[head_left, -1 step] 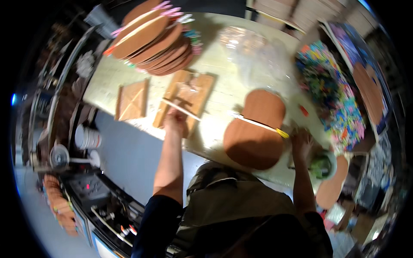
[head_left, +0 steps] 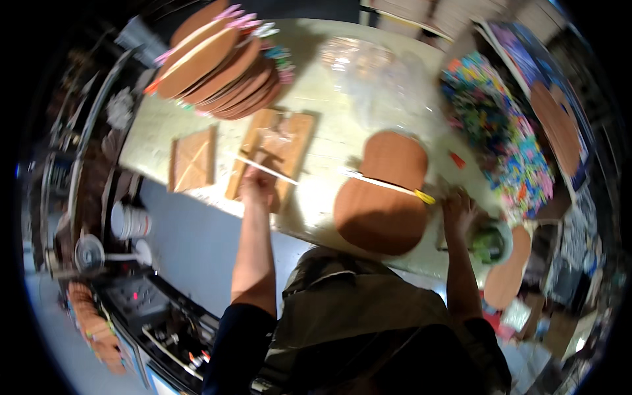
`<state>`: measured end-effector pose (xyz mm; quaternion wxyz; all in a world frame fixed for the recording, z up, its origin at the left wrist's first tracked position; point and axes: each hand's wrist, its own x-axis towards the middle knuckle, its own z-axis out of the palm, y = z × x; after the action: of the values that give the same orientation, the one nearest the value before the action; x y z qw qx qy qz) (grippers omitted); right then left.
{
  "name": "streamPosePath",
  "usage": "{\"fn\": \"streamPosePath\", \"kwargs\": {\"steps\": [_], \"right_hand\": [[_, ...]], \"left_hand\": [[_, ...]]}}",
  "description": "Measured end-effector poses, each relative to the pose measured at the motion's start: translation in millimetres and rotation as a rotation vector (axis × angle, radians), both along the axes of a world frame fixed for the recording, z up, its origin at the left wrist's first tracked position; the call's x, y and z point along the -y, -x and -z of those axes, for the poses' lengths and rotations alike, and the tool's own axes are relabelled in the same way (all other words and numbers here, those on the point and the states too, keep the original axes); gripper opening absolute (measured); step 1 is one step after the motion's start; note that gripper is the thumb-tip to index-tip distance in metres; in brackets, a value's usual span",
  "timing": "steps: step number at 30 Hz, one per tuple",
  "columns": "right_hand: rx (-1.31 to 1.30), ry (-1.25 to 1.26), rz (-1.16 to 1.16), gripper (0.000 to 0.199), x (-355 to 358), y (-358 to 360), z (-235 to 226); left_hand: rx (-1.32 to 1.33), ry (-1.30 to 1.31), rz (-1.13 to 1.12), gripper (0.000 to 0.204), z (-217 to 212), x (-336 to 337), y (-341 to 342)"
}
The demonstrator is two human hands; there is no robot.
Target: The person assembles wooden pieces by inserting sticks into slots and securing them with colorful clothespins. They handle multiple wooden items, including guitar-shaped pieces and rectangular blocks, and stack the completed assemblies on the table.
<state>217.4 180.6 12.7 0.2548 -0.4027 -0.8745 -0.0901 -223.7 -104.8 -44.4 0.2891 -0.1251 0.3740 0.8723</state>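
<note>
In my left hand [head_left: 255,185], closed, is a thin white stick [head_left: 284,176], held over a wooden frame-like block [head_left: 299,146]. Right of it lies a brown figure-eight-shaped panel [head_left: 378,227]. Across its narrow waist runs a pale strip [head_left: 382,184], with a white end at left and a yellow piece [head_left: 424,197] at right. Just right of the yellow piece is my right hand [head_left: 459,207], low over the table; its fingers are dark and smeared, so their grip is unclear. A round green tub [head_left: 505,245] stands beside that wrist.
Stacked brown panels [head_left: 240,85] with coloured clips stand at the far left. A small wooden square [head_left: 192,160] lies nearer. Clear plastic bags [head_left: 388,82] lie at the back. Many colourful small pieces [head_left: 520,171] heap at right, near a red scrap [head_left: 456,159].
The whole view has shifted slightly, so everything sits a little further left in the picture. Both hands keep their places relative to the stick and the panel.
</note>
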Motion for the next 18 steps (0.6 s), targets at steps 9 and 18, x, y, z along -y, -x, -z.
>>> {"fn": "streamPosePath", "kwargs": {"steps": [9, 18], "right_hand": [[-0.605, 0.849, 0.232, 0.015, 38, -31, -5], [-0.57, 0.874, 0.258, 0.018, 47, -37, 4]], "left_hand": [[-0.021, 0.625, -0.002, 0.007, -24, -13, -11], [-0.037, 0.589, 0.157, 0.023, -45, -37, -16]]}}
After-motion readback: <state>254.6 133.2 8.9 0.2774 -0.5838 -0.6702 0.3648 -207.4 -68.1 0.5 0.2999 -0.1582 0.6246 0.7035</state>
